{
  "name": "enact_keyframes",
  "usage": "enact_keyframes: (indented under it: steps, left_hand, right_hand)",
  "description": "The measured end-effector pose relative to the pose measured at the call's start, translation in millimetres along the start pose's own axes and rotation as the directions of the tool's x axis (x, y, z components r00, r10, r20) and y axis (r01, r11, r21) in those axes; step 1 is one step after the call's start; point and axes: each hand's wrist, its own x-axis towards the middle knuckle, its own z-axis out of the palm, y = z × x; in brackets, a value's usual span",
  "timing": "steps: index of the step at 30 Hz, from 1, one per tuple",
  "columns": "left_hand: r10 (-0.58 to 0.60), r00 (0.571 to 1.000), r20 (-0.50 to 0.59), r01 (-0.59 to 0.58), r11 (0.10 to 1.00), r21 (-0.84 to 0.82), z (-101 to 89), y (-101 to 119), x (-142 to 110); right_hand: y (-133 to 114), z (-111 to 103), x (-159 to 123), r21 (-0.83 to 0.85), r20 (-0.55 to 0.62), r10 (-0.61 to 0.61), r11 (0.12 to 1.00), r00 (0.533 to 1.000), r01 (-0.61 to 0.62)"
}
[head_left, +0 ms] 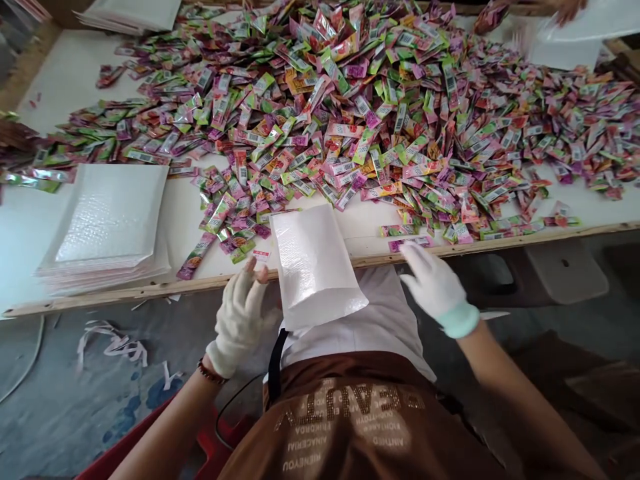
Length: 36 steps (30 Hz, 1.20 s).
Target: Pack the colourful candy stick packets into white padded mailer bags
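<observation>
A white bubble mailer (315, 257) lies across the table's front edge, its near end hanging over my lap. To its left is my left hand (241, 313), in a white glove with bare fingertips, fingers apart. Just above those fingertips shows a small red-and-white label (261, 255); I cannot tell if they touch it. My right hand (435, 283), in a white glove with a mint cuff, is open at the edge on the right. Its fingertips are close to a purple sachet (411, 244). Neither hand touches the mailer.
A big heap of colourful sachets (350, 120) spreads over the white table. A stack of bubble mailers (113, 213) stands at the left, another stack (130, 13) at the back left. Another person's hand (570, 10) is at the top right by white mailers. Wooden edging (145, 293) borders the table.
</observation>
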Motion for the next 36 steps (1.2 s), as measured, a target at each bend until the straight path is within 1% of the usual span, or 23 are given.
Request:
enact_keyframes:
  steps: [1,3,5,6,7,9,11,12,13,14,16,18,20,22,24,26,27,29,30,31,33,34,36]
  left_hand:
    - [0.123,0.992,-0.007,-0.122,0.992,0.015,2.8,0.2,2.7]
    - [0.317,0.948,0.036,-0.317,0.948,0.006,4.0,1.9,7.0]
    - [0.436,0.893,0.109,-0.431,0.900,-0.067,0.1,3.5,6.9]
    - [0.465,0.877,0.123,-0.452,0.884,-0.120,-2.9,4.2,5.0]
    - [0.464,0.878,0.119,-0.442,0.880,-0.173,-6.0,4.9,2.2]
    - [0.366,0.927,0.083,-0.334,0.905,-0.263,-10.3,7.7,-3.1]
    - [0.162,0.985,0.058,-0.134,0.936,-0.326,-10.8,12.5,-3.9]
    - [0.038,0.997,0.069,-0.011,0.937,-0.350,-9.6,15.2,-1.7]
    - [-0.087,0.991,0.104,0.119,0.925,-0.362,-7.5,17.8,2.3]
    - [-0.208,0.966,0.153,0.250,0.901,-0.354,-4.9,19.7,7.6]
    - [-0.406,0.874,0.267,0.475,0.832,-0.287,0.7,21.1,20.2]
    - [-0.519,0.775,0.360,0.610,0.763,-0.216,4.4,19.9,31.9]
    - [-0.572,0.711,0.409,0.684,0.697,-0.215,3.6,19.3,39.8]
    - [-0.606,0.650,0.459,0.758,0.564,-0.328,-2.6,22.5,43.1]
    - [-0.591,0.578,0.563,0.809,0.330,-0.486,-12.8,29.4,42.7]
    - [-0.473,0.497,0.728,0.842,0.058,-0.537,-24.7,36.4,41.7]
    - [-0.392,0.454,0.800,0.860,-0.043,-0.509,-31.3,38.4,42.9]
    - [-0.291,0.387,0.875,0.886,-0.147,-0.440,-46.8,37.4,54.1]
    - [-0.305,0.381,0.873,0.886,-0.149,-0.439,-56.5,33.7,65.7]
    - [-0.357,0.407,0.841,0.873,-0.120,-0.473,-67.7,27.8,82.0]
    - [-0.518,0.524,0.676,0.789,-0.003,-0.614,-92.2,10.2,126.9]
    - [-0.574,0.602,0.555,0.708,0.063,-0.704,-103.5,-0.4,153.4]
    - [-0.617,0.717,0.325,0.494,0.120,-0.861,-117.9,-21.0,206.6]
  right_hand:
    - [-15.1,13.4,11.4,0.019,-0.067,-0.146,0.989,0.987,0.148]
    - [-41.5,39.5,30.4,0.062,-0.153,-0.412,0.903,0.898,0.424]
    - [-55.3,59.3,39.9,0.131,-0.197,-0.570,0.791,0.798,0.598]
    - [-57.3,65.7,41.0,0.183,-0.214,-0.595,0.754,0.774,0.631]
    - [-57.2,69.6,40.4,0.245,-0.237,-0.583,0.738,0.777,0.629]
    - [-54.9,70.4,37.9,0.399,-0.270,-0.478,0.734,0.836,0.549]
    - [-55.6,64.8,38.7,0.563,-0.241,-0.314,0.726,0.918,0.396]
    - [-57.8,61.2,41.6,0.627,-0.203,-0.225,0.717,0.953,0.303]
    - [-61.0,57.9,46.2,0.668,-0.154,-0.144,0.714,0.977,0.211]
    - [-64.7,55.3,52.2,0.681,-0.102,-0.072,0.722,0.992,0.122]
    - [-71.5,53.9,66.6,0.633,-0.015,0.033,0.774,0.999,-0.016]
    - [-75.6,57.0,80.7,0.551,0.040,0.099,0.828,0.994,-0.104]
    - [-77.4,61.1,91.6,0.549,0.078,0.171,0.815,0.982,-0.186]
    - [-79.1,61.4,98.2,0.647,0.169,0.211,0.714,0.963,-0.270]
    - [-82.9,54.1,101.0,0.777,0.279,0.159,0.542,0.947,-0.320]
    - [-88.9,39.4,101.6,0.875,0.312,0.053,0.372,0.949,-0.309]
    - [-91.9,30.3,102.2,0.913,0.296,0.001,0.295,0.955,-0.283]
    - [-95.2,11.6,106.3,0.960,0.243,-0.086,0.166,0.966,-0.227]
    - [-94.5,3.4,110.7,0.971,0.217,-0.113,0.127,0.970,-0.203]
    - [-91.8,-3.4,117.2,0.979,0.185,-0.123,0.111,0.975,-0.172]
    - [-80.2,-11.1,136.7,0.985,0.079,-0.105,0.160,0.991,-0.062]
    - [-71.9,-11.5,149.5,0.974,0.014,-0.089,0.226,0.996,0.006]
    - [-53.0,-6.0,180.2,0.910,-0.087,-0.083,0.399,0.993,0.113]
